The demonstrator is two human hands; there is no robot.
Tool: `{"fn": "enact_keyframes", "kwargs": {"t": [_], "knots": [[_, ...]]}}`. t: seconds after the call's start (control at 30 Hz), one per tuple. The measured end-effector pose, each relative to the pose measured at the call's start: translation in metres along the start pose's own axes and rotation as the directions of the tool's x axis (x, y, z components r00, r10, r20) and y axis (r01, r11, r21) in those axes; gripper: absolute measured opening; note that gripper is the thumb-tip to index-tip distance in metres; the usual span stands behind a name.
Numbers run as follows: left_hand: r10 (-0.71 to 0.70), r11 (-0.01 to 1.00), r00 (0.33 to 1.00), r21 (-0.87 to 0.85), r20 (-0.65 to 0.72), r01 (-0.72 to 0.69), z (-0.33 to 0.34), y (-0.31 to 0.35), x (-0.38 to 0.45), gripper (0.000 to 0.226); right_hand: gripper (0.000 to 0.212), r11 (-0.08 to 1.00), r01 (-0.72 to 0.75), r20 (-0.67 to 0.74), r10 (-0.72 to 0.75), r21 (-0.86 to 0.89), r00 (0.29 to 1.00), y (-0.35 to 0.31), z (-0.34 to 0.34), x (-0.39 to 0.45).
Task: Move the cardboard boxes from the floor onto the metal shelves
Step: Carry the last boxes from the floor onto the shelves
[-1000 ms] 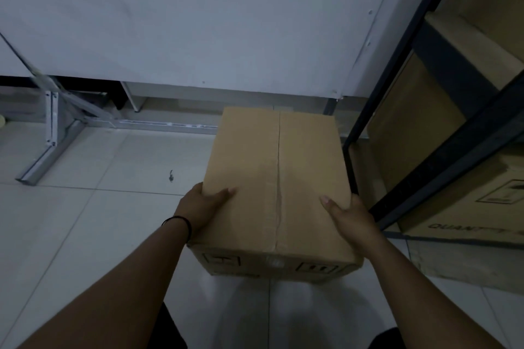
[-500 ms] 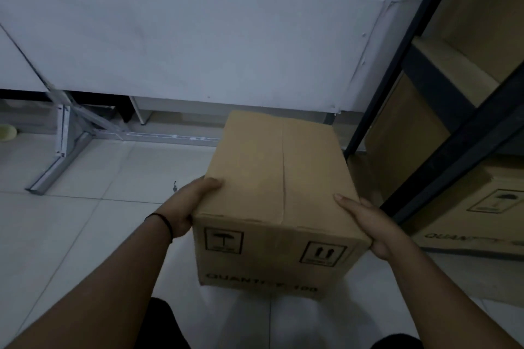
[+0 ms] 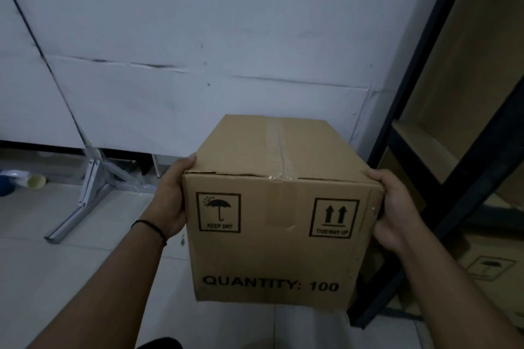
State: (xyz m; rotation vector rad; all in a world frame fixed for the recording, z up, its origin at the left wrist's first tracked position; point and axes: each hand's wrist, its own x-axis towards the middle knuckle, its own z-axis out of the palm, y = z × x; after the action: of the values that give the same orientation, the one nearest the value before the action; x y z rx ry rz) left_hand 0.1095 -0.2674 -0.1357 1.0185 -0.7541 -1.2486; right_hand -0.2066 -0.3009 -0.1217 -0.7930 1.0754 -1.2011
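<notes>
Between my two hands the box (image 3: 279, 212) is held clear of the floor (image 3: 42, 278), upright, its printed near face toward me. Markings on that face: an umbrella symbol with "KEEP DRY" at upper left, two arrows with "THIS WAY UP" at upper right, "QUANTITY: 100" along the bottom. Clear tape runs down the middle seam of the top.

Left hand (image 3: 170, 201): palm flat against the left side of the box, thumb hooked over the top near corner; the fingers are behind the box and I cannot see them. A dark band sits on that wrist. Right hand (image 3: 397, 212): pressed against the right side, thumb curled over the top right edge; its fingers are also hidden. Both hands grip the box.

Right of the box stands the shelf (image 3: 425, 127), dark metal uprights and beams with tan boards. A second box (image 3: 493, 272) with the same umbrella mark sits on its lowest level, near the right hand but apart from it.

Far side: a white wall panel (image 3: 198, 51). At far left, a metal bracket (image 3: 85, 204) rests on the tiled floor, and just left of it a pale cup (image 3: 36, 181) lies beside something blue at the frame edge.
</notes>
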Motion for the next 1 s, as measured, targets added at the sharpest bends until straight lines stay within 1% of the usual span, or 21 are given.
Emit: {"fn": "enact_keyframes", "kwargs": {"t": [0.13, 0.23, 0.43, 0.47, 0.57, 0.6, 0.7, 0.73, 0.87, 1.0], "knots": [[0.083, 0.996, 0.996, -0.012, 0.038, -0.083, 0.009, 0.030, 0.002, 0.034, 0.026, 0.997, 0.070, 0.055, -0.071, 0.008, 0.996, -0.031, 0.013, -0.006], [0.127, 0.992, 0.990, -0.019, 0.055, -0.126, 0.014, 0.054, 0.004, 0.034, 0.030, 0.993, 0.116, 0.087, -0.118, 0.020, 0.989, -0.052, 0.022, -0.008], [0.201, 0.980, 0.977, -0.030, 0.068, -0.199, 0.025, 0.095, 0.007, 0.035, 0.029, 0.978, 0.208, 0.145, -0.209, 0.026, 0.967, -0.084, 0.041, -0.014], [0.205, 0.979, 0.976, -0.033, 0.073, -0.204, 0.026, 0.101, 0.007, 0.037, 0.029, 0.976, 0.217, 0.153, -0.219, 0.033, 0.964, -0.088, 0.044, -0.013], [0.212, 0.977, 0.973, -0.044, 0.090, -0.208, 0.028, 0.116, 0.007, 0.054, 0.030, 0.969, 0.245, 0.178, -0.249, 0.044, 0.952, -0.101, 0.051, -0.014], [0.228, 0.973, 0.970, -0.043, 0.088, -0.225, 0.028, 0.121, 0.008, 0.054, 0.030, 0.967, 0.251, 0.184, -0.256, 0.048, 0.949, -0.105, 0.053, -0.013], [0.272, 0.962, 0.957, -0.029, 0.105, -0.271, 0.032, 0.135, 0.014, 0.041, 0.030, 0.959, 0.280, 0.184, -0.281, 0.036, 0.942, -0.116, 0.057, -0.008], [0.277, 0.961, 0.954, -0.027, 0.117, -0.275, 0.035, 0.141, 0.016, 0.040, 0.030, 0.957, 0.289, 0.186, -0.291, 0.036, 0.939, -0.121, 0.060, -0.006], [0.276, 0.961, 0.955, -0.026, 0.113, -0.274, 0.047, 0.166, 0.019, 0.043, 0.031, 0.963, 0.264, 0.173, -0.268, 0.047, 0.948, -0.145, 0.071, -0.005], [0.228, 0.973, 0.971, -0.050, 0.068, -0.225, 0.067, 0.209, 0.015, 0.047, 0.035, 0.976, 0.209, 0.164, -0.216, 0.058, 0.963, -0.188, 0.088, -0.014]]}}
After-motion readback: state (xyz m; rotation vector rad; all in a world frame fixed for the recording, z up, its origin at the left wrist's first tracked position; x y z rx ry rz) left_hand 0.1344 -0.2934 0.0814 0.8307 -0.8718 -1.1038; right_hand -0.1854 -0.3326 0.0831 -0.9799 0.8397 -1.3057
